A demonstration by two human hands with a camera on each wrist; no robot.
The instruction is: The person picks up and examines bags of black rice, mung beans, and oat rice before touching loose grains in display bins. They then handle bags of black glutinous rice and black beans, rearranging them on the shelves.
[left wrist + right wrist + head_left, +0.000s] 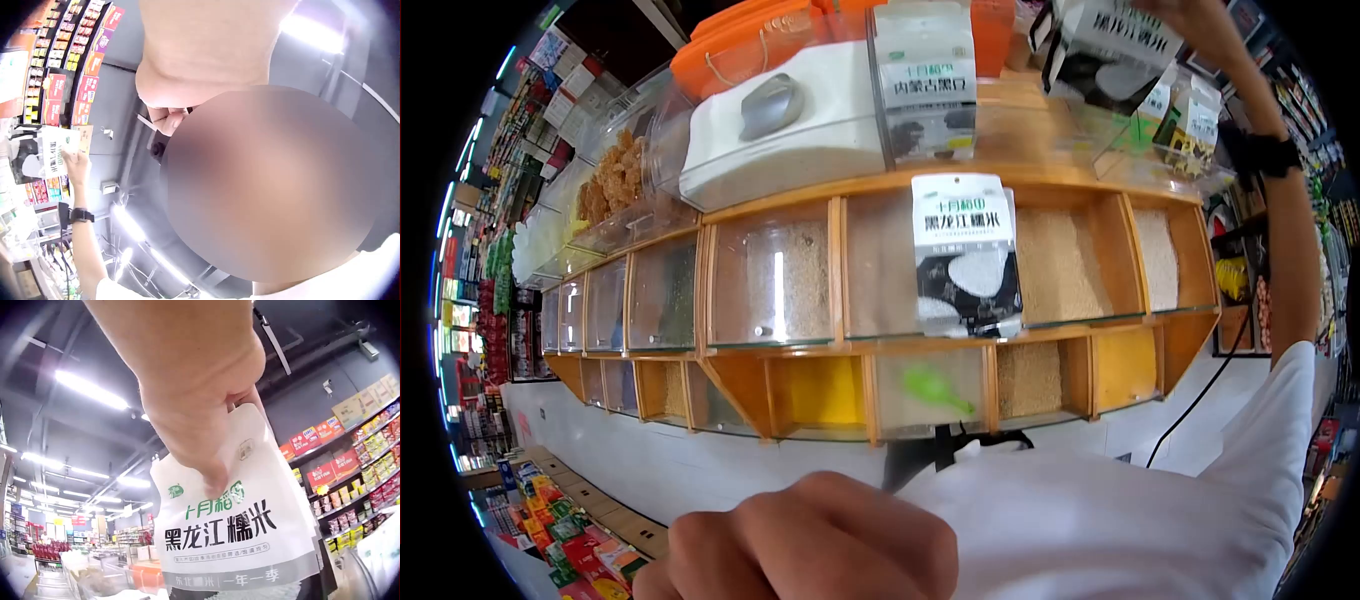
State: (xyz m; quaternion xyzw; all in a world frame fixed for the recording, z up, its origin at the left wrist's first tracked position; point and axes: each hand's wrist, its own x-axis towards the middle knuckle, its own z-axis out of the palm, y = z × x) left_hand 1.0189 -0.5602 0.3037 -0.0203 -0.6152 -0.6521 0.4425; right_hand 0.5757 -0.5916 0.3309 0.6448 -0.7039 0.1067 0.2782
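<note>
My right hand [1195, 25] pinches the top of a white-and-black bag of glutinous rice [1115, 45], raised at the upper right of the head view. In the right wrist view the thumb [215, 478] presses on the front of the bag [231, 531], above its printing. A matching rice bag [965, 262] stands against the front of the wooden grain bins. My left hand [800, 545] is near the camera at the bottom of the head view, knuckles up and fingers curled, nothing showing in it. Its fingers [167, 120] are partly hidden in the left wrist view.
Wooden bins [770, 270] with clear fronts hold grains in two rows. On top are a clear container of white grain [830, 120] with a metal scoop [771, 106], a black bean bag [925, 90] and orange bags [730, 45]. Packed shelves [350, 494] stand behind.
</note>
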